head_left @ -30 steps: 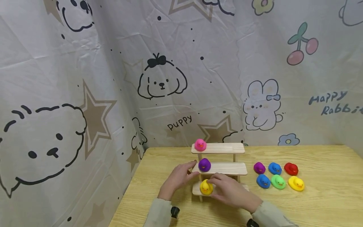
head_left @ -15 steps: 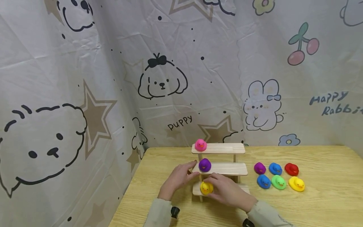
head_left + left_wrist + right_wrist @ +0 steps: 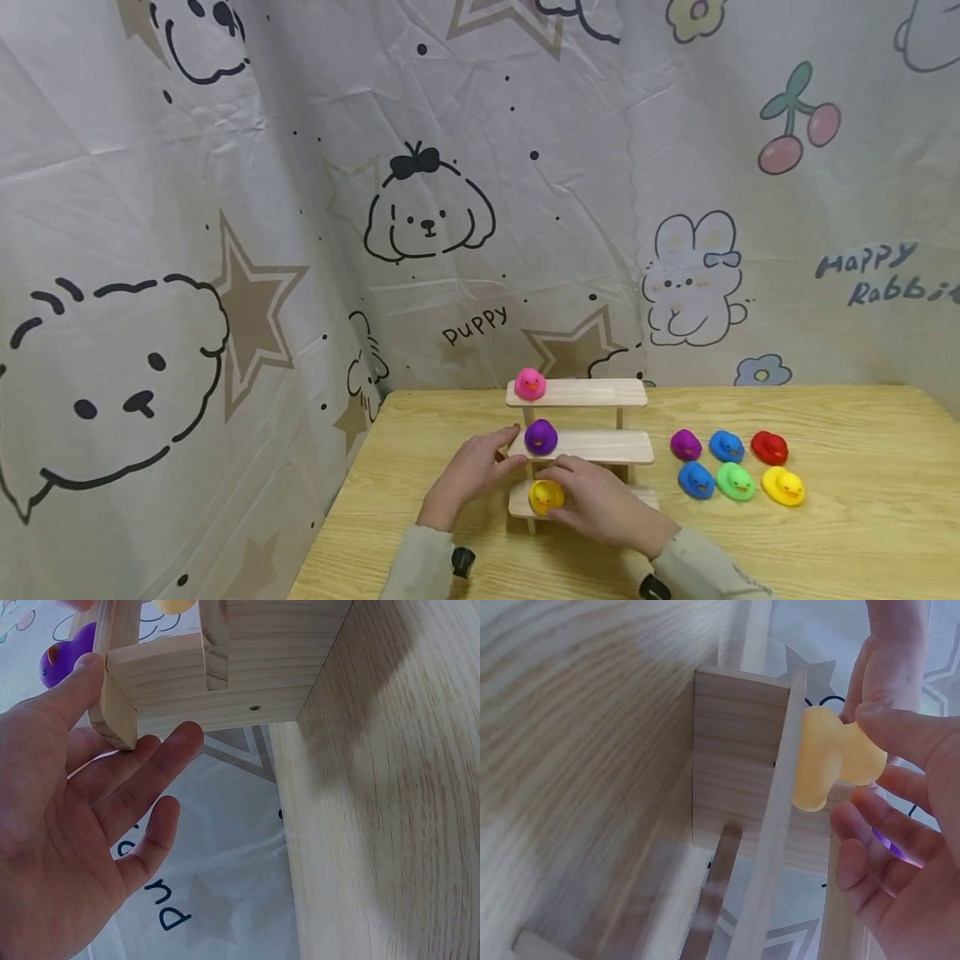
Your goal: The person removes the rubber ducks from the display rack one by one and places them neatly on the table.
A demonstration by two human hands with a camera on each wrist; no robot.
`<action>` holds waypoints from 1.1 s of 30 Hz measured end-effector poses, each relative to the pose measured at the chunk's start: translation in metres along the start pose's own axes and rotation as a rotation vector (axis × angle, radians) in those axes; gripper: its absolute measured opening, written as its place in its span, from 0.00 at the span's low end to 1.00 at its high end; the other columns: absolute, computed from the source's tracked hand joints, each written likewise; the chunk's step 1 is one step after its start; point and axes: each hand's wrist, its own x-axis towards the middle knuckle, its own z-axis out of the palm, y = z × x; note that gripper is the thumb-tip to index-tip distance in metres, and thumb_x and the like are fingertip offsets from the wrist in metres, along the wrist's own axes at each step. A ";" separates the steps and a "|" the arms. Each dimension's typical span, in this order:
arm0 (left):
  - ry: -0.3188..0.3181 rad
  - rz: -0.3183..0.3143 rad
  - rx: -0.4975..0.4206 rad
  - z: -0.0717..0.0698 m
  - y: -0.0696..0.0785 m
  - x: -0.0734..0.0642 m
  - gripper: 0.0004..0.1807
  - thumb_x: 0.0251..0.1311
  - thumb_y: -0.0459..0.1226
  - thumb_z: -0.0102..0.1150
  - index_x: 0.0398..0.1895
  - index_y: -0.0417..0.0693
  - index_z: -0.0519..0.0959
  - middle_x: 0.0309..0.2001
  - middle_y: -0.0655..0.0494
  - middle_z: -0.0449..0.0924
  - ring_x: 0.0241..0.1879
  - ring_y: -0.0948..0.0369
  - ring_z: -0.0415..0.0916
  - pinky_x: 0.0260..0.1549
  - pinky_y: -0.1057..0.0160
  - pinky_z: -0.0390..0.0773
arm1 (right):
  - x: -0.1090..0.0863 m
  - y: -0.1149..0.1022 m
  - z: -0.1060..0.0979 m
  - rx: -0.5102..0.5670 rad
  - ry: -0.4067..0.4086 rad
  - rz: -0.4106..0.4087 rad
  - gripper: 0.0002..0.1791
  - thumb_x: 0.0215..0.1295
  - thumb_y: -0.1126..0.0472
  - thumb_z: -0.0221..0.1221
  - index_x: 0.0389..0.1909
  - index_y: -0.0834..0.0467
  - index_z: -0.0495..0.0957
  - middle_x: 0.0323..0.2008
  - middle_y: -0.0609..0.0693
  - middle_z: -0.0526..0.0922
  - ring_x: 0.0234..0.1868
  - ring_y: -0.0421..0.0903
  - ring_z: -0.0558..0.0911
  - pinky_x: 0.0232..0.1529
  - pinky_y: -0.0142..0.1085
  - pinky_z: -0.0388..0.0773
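Observation:
A three-tier wooden shelf stands on the table. On its lowest tier, at the left end, sits a yellow toy duck; my right hand pinches its head between thumb and index finger. The duck's base rests against the board in the right wrist view. At the left end of the middle tier, my left hand grips the board, its thumb on top and other fingers below. Close by the left thumb is a purple duck. A pink duck occupies the top tier's left end.
Right of the shelf, two rows of ducks lie on the wooden table: purple, blue and red behind, blue, green and yellow in front. A printed curtain hangs behind.
My right hand has shifted slightly left, its fingers closing further over the yellow duck's head. The left hand and the shelf have stayed in place.

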 end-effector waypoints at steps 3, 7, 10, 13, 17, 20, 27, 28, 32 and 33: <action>-0.008 -0.009 -0.001 0.000 0.001 -0.001 0.32 0.66 0.53 0.50 0.67 0.44 0.66 0.64 0.50 0.68 0.42 0.61 0.80 0.44 0.64 0.79 | 0.001 0.000 0.000 0.004 -0.005 -0.007 0.22 0.56 0.51 0.67 0.49 0.56 0.79 0.44 0.46 0.79 0.44 0.41 0.78 0.46 0.38 0.78; -0.016 -0.019 -0.010 0.000 0.002 -0.001 0.32 0.66 0.53 0.50 0.68 0.45 0.66 0.64 0.50 0.68 0.42 0.61 0.79 0.44 0.65 0.79 | 0.002 -0.001 0.002 0.005 -0.023 -0.007 0.20 0.55 0.53 0.68 0.47 0.57 0.80 0.43 0.45 0.78 0.42 0.41 0.78 0.45 0.38 0.78; -0.017 -0.020 -0.017 0.000 0.003 -0.001 0.32 0.66 0.53 0.50 0.68 0.45 0.66 0.64 0.50 0.68 0.42 0.61 0.79 0.44 0.64 0.79 | 0.003 -0.002 0.003 -0.011 -0.028 0.000 0.19 0.55 0.52 0.68 0.46 0.56 0.80 0.41 0.44 0.78 0.42 0.40 0.78 0.45 0.37 0.78; -0.017 -0.025 -0.018 0.000 0.003 -0.001 0.32 0.66 0.53 0.50 0.68 0.46 0.65 0.65 0.51 0.67 0.42 0.61 0.79 0.44 0.64 0.78 | 0.003 -0.003 0.004 -0.027 -0.020 -0.002 0.18 0.54 0.52 0.69 0.44 0.55 0.80 0.41 0.43 0.78 0.42 0.40 0.77 0.44 0.37 0.78; -0.014 -0.028 -0.013 0.001 0.003 0.000 0.32 0.66 0.53 0.50 0.68 0.46 0.65 0.65 0.51 0.67 0.43 0.62 0.79 0.45 0.64 0.78 | 0.000 -0.002 0.003 -0.038 0.000 -0.024 0.17 0.54 0.53 0.69 0.43 0.54 0.79 0.39 0.42 0.77 0.40 0.39 0.77 0.42 0.36 0.78; -0.012 -0.033 -0.010 0.001 0.002 0.000 0.32 0.66 0.54 0.50 0.68 0.47 0.65 0.65 0.52 0.67 0.43 0.62 0.79 0.45 0.65 0.78 | -0.004 0.000 0.001 -0.037 0.020 -0.046 0.17 0.53 0.54 0.69 0.43 0.55 0.80 0.38 0.42 0.77 0.38 0.38 0.76 0.40 0.34 0.78; -0.002 -0.024 -0.010 0.000 0.001 -0.001 0.32 0.65 0.54 0.51 0.68 0.47 0.65 0.64 0.51 0.68 0.43 0.61 0.79 0.45 0.65 0.78 | -0.018 0.007 -0.008 -0.005 0.036 -0.073 0.17 0.53 0.55 0.68 0.44 0.54 0.80 0.39 0.41 0.76 0.39 0.35 0.75 0.41 0.33 0.78; 0.000 -0.021 -0.011 0.000 0.001 -0.001 0.33 0.65 0.54 0.51 0.68 0.47 0.65 0.64 0.51 0.68 0.43 0.61 0.79 0.45 0.64 0.78 | -0.020 0.008 -0.010 0.000 0.032 -0.074 0.18 0.54 0.55 0.68 0.45 0.54 0.80 0.40 0.41 0.77 0.39 0.35 0.75 0.42 0.33 0.78; 0.004 -0.019 -0.014 -0.001 0.001 -0.001 0.33 0.65 0.53 0.51 0.67 0.45 0.66 0.64 0.51 0.68 0.42 0.60 0.79 0.45 0.64 0.78 | -0.029 0.013 -0.017 -0.003 0.029 -0.087 0.18 0.54 0.56 0.68 0.45 0.54 0.79 0.41 0.41 0.77 0.41 0.38 0.76 0.43 0.35 0.78; 0.003 -0.020 -0.015 0.000 0.001 -0.001 0.33 0.65 0.53 0.51 0.68 0.45 0.66 0.64 0.51 0.68 0.42 0.60 0.79 0.45 0.64 0.78 | -0.032 0.014 -0.019 -0.007 0.034 -0.094 0.18 0.53 0.56 0.68 0.45 0.54 0.79 0.41 0.41 0.77 0.42 0.38 0.77 0.43 0.36 0.79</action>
